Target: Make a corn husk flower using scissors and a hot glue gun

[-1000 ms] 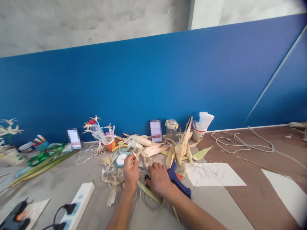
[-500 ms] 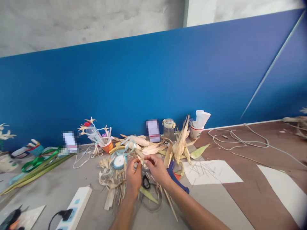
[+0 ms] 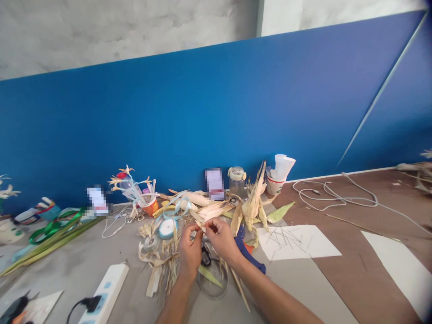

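Note:
My left hand [image 3: 191, 246] and my right hand [image 3: 220, 237] meet over the cluttered middle of the table, fingertips close together. Between them they pinch a small piece of dried corn husk [image 3: 201, 223]; the fingers cover part of it. Just below the hands lie black-handled scissors [image 3: 206, 256] and a ring of thin wire [image 3: 216, 294]. Left of my left hand sits a spool of light blue ribbon [image 3: 168, 228] among husk scraps [image 3: 155, 261]. Past my right hand rests a blue glue gun [image 3: 249, 254], beside an upright bunch of dried husks [image 3: 254, 202].
A white power strip [image 3: 110, 288] with a black plug lies front left. White paper [image 3: 297, 252] with thin wires on it is at the right. Along the blue partition [image 3: 202, 112] stand a lidded jar [image 3: 237, 180], paper cups [image 3: 276, 185], a phone [image 3: 215, 184] and a coiled white cable [image 3: 351, 202].
Both hands have shifted very slightly, with the fingertips closer together around the husk piece, which shows less now. The things on the table stay where they were.

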The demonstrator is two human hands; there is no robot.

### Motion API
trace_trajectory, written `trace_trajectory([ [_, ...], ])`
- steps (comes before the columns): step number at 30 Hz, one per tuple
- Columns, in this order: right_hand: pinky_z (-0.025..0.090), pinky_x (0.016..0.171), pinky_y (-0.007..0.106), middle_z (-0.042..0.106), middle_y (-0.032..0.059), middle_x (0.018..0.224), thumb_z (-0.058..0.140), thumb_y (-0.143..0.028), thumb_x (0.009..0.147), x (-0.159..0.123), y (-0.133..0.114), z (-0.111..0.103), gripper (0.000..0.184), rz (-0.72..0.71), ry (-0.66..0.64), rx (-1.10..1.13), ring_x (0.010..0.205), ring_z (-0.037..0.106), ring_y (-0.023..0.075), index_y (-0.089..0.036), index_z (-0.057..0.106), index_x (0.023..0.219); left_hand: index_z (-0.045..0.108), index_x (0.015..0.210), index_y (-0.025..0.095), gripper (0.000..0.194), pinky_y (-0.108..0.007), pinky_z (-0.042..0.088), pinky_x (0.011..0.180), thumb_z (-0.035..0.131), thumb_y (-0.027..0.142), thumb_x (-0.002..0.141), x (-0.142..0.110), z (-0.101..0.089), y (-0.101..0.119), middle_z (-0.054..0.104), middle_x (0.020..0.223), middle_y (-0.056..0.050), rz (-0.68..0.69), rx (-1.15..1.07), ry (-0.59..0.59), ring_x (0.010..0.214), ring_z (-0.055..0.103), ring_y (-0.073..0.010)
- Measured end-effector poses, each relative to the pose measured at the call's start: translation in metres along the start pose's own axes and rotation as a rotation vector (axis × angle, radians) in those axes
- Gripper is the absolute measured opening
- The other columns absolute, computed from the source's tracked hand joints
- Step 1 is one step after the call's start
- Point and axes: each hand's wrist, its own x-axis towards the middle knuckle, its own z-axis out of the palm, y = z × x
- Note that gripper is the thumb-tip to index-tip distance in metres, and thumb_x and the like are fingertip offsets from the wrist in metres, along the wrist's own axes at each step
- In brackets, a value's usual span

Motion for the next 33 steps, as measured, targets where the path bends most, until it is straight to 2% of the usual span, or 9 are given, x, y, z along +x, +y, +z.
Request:
trace_trajectory([
  [4,0.032,0.053,0.022,0.05,-0.0035,0.056,0.054,-0.022,0.064,0.003,0.006,0.001,0.009,0.052,-0.052,0.197,0.053,0.041,0.0089,-0.015,0.056,0.06,0.058,0.072,0.02,0.006,-0.031,0.044,0.077,0.056,0.026,0.074,0.0,0.0,0.002,0.061,0.08,-0.003,0.014,-0.019,0.002,0.082,0.056,-0.0192],
  [7,0.028,0.051,0.021,0.048,-0.0047,0.051,0.057,-0.021,0.06,0.004,0.008,0.002,0.008,0.167,-0.075,0.388,0.049,0.038,0.007,-0.014,0.056,0.056,0.057,0.073,0.02,0.005,-0.03,0.043,0.076,0.055,0.024,0.075,-0.002,0.001,0.005,0.061,0.079,-0.003,0.023,-0.038,-0.002,0.081,0.057,-0.0185],
  [10,0.029,0.05,0.021,0.05,-0.004,0.048,0.059,-0.02,0.056,0.003,0.005,0.0,0.006,0.306,-0.101,0.544,0.047,0.041,0.0068,-0.014,0.057,0.057,0.058,0.073,0.02,0.003,-0.029,0.043,0.075,0.055,0.021,0.075,-0.002,0.001,0.006,0.061,0.078,-0.002,0.029,-0.057,-0.001,0.078,0.057,-0.0176],
  [13,0.029,0.05,0.02,0.051,-0.0037,0.046,0.06,-0.019,0.054,0.003,0.002,-0.002,0.006,0.357,-0.113,0.599,0.045,0.042,0.007,-0.014,0.057,0.056,0.058,0.072,0.02,0.002,-0.028,0.043,0.075,0.056,0.021,0.074,-0.002,0.002,0.005,0.061,0.078,-0.002,0.02,-0.091,-0.027,0.078,0.056,-0.0174],
  [20,0.025,0.048,0.021,0.046,-0.0061,0.046,0.057,-0.019,0.056,0.005,0.005,-0.002,0.005,0.253,-0.114,0.52,0.045,0.037,0.0062,-0.014,0.054,0.056,0.059,0.072,0.02,0.003,-0.028,0.041,0.074,0.059,0.023,0.071,-0.001,0.002,-0.002,0.06,0.076,-0.001,-0.094,-0.147,-0.048,0.076,0.055,-0.0177],
  [26,0.029,0.052,0.022,0.047,-0.0059,0.053,0.054,-0.019,0.06,0.003,0.006,-0.001,0.004,0.102,-0.056,0.312,0.051,0.038,0.008,-0.015,0.056,0.061,0.058,0.074,0.019,0.007,-0.028,0.04,0.073,0.059,0.025,0.071,-0.001,0.002,-0.004,0.059,0.075,-0.001,-0.134,-0.127,-0.045,0.076,0.054,-0.0178],
  [33,0.03,0.053,0.022,0.046,-0.0051,0.054,0.053,-0.021,0.062,0.003,0.006,-0.001,0.007,0.099,-0.082,0.292,0.053,0.038,0.0087,-0.015,0.056,0.061,0.058,0.075,0.019,0.008,-0.028,0.041,0.072,0.058,0.027,0.073,-0.001,0.001,-0.005,0.058,0.074,-0.001,-0.127,-0.096,-0.056,0.074,0.054,-0.0177],
])
